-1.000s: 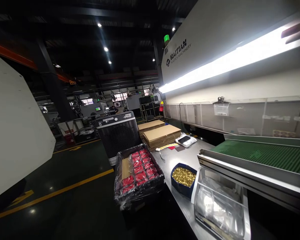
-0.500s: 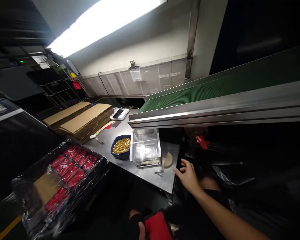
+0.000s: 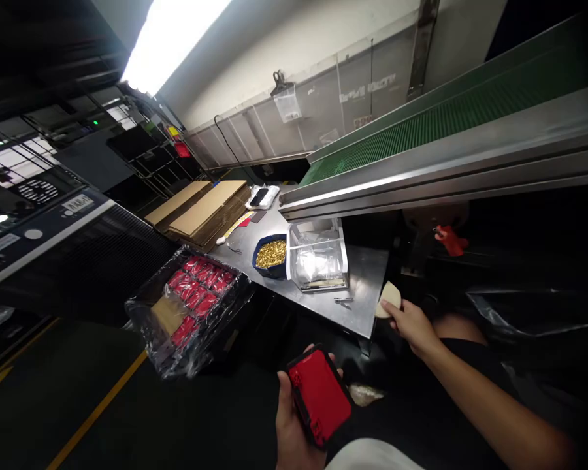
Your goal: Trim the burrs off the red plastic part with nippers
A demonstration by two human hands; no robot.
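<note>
L hand (image 3: 294, 418) grips a red flat case (image 3: 319, 395) w/ black rim, fingers wrapped round its long edges, held low in front of the body, well off the worktop's near edge. R hand (image 3: 409, 321) is closed on a pale tan disc (image 3: 389, 298), pinched betw. thumb and fingers, right at the near right corner of the steel worktop (image 3: 367, 274); disc overlaps that corner edge, can't tell if it rests on the metal or is lifted.

On the worktop, just inboard of the disc, a small metal clip-like piece (image 3: 343, 300) lies near the front edge. Behind it a clear plastic box (image 3: 318, 261) w/ crumpled plastic bags inside, under the conveyor's steel rail. Touching or just beside the box's left side: blue tub (image 3: 270, 256) full of small brass-coloured parts. Further along toward the far end: stack of flat cardboard sheets (image 3: 206, 209), and a white scale-like unit (image 3: 262, 196) w/ dark top at the far edge by the wall.

Green conveyor belt (image 3: 421, 124) runs above the worktop's right side, sloping up to the right. Left of the worktop's front edge, a black crate lined w/ clear film (image 3: 186, 313) holds rows of red cases plus a cardboard piece.
</note>
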